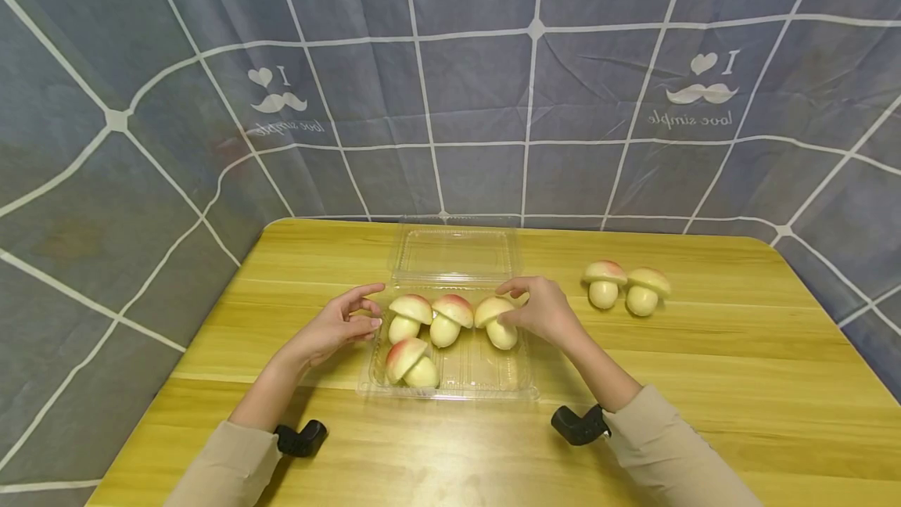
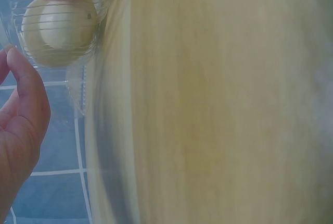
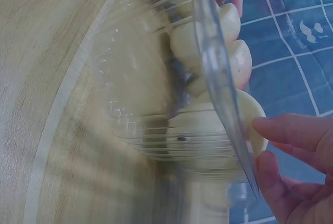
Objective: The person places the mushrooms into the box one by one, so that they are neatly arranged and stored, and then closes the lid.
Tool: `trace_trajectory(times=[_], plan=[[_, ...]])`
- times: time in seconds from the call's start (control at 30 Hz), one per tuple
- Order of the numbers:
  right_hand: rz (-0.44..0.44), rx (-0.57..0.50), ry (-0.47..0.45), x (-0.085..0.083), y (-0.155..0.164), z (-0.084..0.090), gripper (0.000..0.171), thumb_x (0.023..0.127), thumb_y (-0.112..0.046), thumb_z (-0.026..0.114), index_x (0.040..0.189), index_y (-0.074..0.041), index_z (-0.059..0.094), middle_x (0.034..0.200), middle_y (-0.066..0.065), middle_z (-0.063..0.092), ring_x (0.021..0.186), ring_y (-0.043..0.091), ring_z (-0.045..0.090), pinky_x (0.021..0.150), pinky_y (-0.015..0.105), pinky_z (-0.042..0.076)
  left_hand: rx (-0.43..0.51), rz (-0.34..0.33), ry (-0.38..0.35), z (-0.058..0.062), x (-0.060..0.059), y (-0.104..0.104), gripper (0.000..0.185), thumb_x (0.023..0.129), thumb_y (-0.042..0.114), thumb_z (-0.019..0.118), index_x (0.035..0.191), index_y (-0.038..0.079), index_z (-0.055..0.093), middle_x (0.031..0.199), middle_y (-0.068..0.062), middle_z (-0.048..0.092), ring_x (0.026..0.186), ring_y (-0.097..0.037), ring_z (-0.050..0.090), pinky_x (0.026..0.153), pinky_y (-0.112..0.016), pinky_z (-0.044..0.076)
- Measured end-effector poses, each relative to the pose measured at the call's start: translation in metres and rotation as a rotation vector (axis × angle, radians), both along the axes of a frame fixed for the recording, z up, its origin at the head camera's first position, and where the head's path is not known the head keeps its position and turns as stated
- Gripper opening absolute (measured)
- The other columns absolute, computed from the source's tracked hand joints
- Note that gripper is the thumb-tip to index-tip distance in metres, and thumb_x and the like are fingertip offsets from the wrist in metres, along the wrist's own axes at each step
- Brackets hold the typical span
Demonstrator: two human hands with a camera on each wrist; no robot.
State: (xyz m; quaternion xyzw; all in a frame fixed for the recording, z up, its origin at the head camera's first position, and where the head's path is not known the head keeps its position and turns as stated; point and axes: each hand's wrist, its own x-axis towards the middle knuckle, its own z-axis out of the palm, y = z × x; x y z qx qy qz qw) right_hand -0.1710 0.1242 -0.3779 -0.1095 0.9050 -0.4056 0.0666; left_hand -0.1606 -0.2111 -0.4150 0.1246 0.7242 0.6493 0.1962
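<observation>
A clear plastic clamshell container lies open at the table's middle, its lid folded back. Several mushroom-shaped buns with pink-tinged caps lie in it. My right hand pinches the rightmost bun of the back row, and in the right wrist view its fingertips touch that bun over the container's rim. Loosely curled and holding nothing, my left hand hovers at the container's left edge. In the left wrist view its thumb sits beside a bun seen through the plastic wall.
Two more mushroom buns stand on the wooden table to the right of the container. A grey-blue checked cloth hangs behind and around the table. Bare wood stretches along the front edge.
</observation>
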Motion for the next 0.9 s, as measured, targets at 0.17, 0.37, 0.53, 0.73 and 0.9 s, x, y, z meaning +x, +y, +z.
trace_trajectory(times=[0.17,0.37,0.53,0.73,0.9], plan=[[0.016,-0.017,-0.012,-0.001,0.002,-0.001,0.037,0.072,-0.006,0.076,0.108,-0.008,0.069,0.107,0.018,0.061,0.065,0.017,0.059,0.056,0.028,0.048,0.002,0.004,-0.005,0.000,0.000,0.000,0.064,0.090,0.001,0.057,0.145,0.002,0.024,0.106,-0.009,0.044,0.078,-0.009,0.054,0.070,-0.023,0.051],[0.029,-0.070,-0.044,-0.002,0.007,-0.001,0.039,0.073,-0.008,0.076,0.111,-0.007,0.067,0.108,0.018,0.061,0.072,0.020,0.061,0.062,0.030,0.051,-0.003,0.008,-0.004,0.000,0.000,0.000,0.064,0.090,0.001,0.057,0.145,0.002,0.024,0.106,-0.009,0.044,0.079,-0.009,0.054,0.071,-0.023,0.051],[0.056,-0.133,-0.061,-0.003,0.015,-0.002,0.042,0.075,-0.011,0.076,0.115,-0.005,0.065,0.111,0.019,0.061,0.076,0.022,0.062,0.066,0.032,0.051,-0.014,0.001,0.006,0.001,0.000,0.000,0.064,0.091,0.003,0.057,0.146,0.003,0.024,0.107,-0.010,0.044,0.079,-0.010,0.054,0.071,-0.024,0.051],[0.050,-0.278,-0.123,-0.005,0.027,-0.003,0.047,0.076,-0.009,0.075,0.120,0.001,0.060,0.113,0.022,0.058,0.081,0.023,0.061,0.069,0.032,0.052,-0.017,-0.001,0.008,0.002,0.001,0.001,0.064,0.091,0.003,0.057,0.146,0.003,0.024,0.108,-0.010,0.044,0.079,-0.010,0.054,0.071,-0.024,0.051],[0.019,-0.398,-0.172,-0.004,0.040,-0.001,0.051,0.078,-0.008,0.073,0.124,0.006,0.055,0.115,0.027,0.054,0.084,0.022,0.061,0.076,0.036,0.053,-0.017,0.000,0.006,0.002,0.002,0.001,0.064,0.091,0.003,0.056,0.146,0.002,0.024,0.107,-0.010,0.044,0.077,-0.010,0.054,0.070,-0.023,0.050]])
